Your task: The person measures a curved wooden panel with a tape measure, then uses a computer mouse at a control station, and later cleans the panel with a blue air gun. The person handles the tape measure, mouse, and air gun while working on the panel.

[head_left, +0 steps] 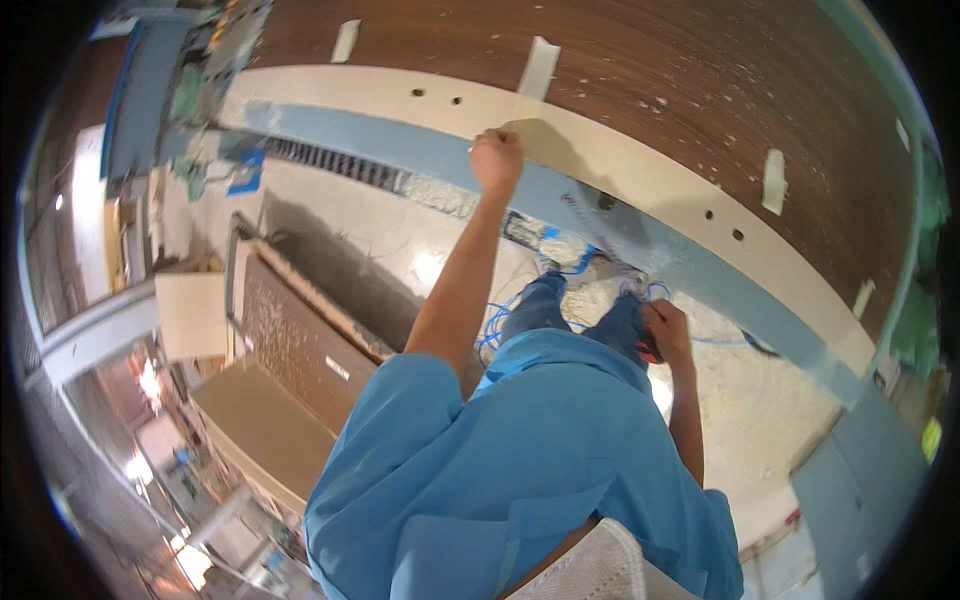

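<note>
**Your Left Hand Is by the Cream Strip, Your Right Hand Is Down Low**

In the head view, your two hands are well apart. Your left hand reaches out ahead of you, with its fingers curled in. It is at the long cream strip, close to where that meets the grey-blue strip. I cannot tell if it pinches anything.

Just past your left hand, a pale piece of tape goes from the cream strip onto the big brown board. The board is beyond both hands and has white specks on it. Small dark holes sit in the cream strip on both sides of your left hand.

Your right hand is lower, beside your leg. Its fingers bend around a red and black thing, mostly hidden, so I cannot tell what it is.

Between your hands and lower down are your blue trousers. A thin blue hose loops on the floor near them. Left of your left arm is another brown panel.
</note>
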Tool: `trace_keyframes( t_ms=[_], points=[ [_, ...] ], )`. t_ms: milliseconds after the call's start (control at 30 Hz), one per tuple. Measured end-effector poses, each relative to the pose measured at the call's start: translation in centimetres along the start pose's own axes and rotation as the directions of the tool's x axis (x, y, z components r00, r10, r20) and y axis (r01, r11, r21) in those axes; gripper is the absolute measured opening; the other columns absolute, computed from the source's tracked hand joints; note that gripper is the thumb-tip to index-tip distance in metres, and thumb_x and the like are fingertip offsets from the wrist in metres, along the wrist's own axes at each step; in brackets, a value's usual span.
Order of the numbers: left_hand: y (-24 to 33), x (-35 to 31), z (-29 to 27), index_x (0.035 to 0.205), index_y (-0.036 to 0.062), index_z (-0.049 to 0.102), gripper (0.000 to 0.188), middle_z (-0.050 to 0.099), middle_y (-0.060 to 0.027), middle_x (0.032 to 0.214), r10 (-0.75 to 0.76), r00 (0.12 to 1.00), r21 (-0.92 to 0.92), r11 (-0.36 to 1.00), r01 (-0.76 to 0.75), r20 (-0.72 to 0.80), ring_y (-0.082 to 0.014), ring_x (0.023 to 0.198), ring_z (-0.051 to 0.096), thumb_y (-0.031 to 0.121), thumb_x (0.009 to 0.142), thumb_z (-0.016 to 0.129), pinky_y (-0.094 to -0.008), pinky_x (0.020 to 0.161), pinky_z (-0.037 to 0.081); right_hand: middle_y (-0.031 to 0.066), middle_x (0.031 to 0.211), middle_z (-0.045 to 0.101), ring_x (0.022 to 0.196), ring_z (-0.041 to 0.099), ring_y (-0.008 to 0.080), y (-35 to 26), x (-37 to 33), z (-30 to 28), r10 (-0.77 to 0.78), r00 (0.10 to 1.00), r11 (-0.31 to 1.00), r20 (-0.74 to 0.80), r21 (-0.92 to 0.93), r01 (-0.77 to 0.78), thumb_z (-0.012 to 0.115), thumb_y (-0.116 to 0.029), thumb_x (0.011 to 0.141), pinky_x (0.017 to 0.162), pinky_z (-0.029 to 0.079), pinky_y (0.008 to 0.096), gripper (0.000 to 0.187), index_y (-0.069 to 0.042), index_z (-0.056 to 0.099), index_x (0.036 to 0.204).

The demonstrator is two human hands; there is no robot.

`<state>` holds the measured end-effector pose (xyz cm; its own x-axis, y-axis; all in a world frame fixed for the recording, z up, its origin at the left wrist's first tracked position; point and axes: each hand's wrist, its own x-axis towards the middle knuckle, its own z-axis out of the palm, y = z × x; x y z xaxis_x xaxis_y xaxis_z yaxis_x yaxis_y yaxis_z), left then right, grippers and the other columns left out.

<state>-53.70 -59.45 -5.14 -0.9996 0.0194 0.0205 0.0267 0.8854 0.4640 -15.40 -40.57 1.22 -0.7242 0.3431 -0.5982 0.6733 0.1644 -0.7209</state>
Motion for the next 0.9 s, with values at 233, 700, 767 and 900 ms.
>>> trace_keyframes(
  t_ms=[233,700,767,900],
  points=[
    [3.5,6.1,-1.9,0.087,0.0060,0.071,0.019,0.070,-0.0095,0.085,-0.015,0.793,-0.347,0.894,0.283,0.610,-0.0269,0.083,0.069,0.023,0.088,0.063,-0.0374,0.074,0.056,0.0146,0.078,0.060,0.074,0.061,0.0321,-1.7,-2.2,5.5,-0.200,0.973,0.972,-0.114,0.104,0.212,0.063,-0.022,0.094,0.067,0.047,0.0396,0.023,0.000,0.067,0.089],
    [16.1,22.1,3.8,0.123,-0.0087,0.052,0.030,0.059,-0.0257,0.120,0.137,0.673,-0.686,0.181,0.705,0.727,-0.0371,0.113,0.061,0.006,0.098,0.058,-0.0416,0.097,0.059,0.0085,0.067,0.061,0.061,0.059,0.0149,0.6,-8.2,8.0,0.220,0.916,0.969,-0.336,0.184,-0.166,0.062,-0.028,0.096,0.056,0.046,0.0325,0.032,0.001,0.068,0.085],
    [15.2,22.1,4.5,0.117,-0.0063,0.055,0.024,0.061,-0.0220,0.111,0.174,0.719,-0.727,-0.023,0.686,0.673,-0.0352,0.106,0.062,0.006,0.098,0.058,-0.0446,0.096,0.059,0.0080,0.068,0.061,0.062,0.058,0.0146,0.8,-8.4,8.4,0.280,0.908,0.952,-0.313,0.211,-0.221,0.061,-0.030,0.096,0.057,0.045,0.0317,0.034,0.001,0.068,0.084],
    [12.7,22.3,3.2,0.115,0.0021,0.059,0.020,0.065,-0.0160,0.110,0.290,0.736,-0.734,-0.139,0.665,0.612,-0.0288,0.103,0.064,0.006,0.096,0.054,-0.0416,0.096,0.056,0.0034,0.069,0.058,0.062,0.053,0.0104,1.6,-8.5,8.0,0.388,0.843,0.883,-0.372,0.412,-0.225,0.058,-0.031,0.099,0.056,0.043,0.0272,0.034,-0.002,0.065,0.083]
  ],
)
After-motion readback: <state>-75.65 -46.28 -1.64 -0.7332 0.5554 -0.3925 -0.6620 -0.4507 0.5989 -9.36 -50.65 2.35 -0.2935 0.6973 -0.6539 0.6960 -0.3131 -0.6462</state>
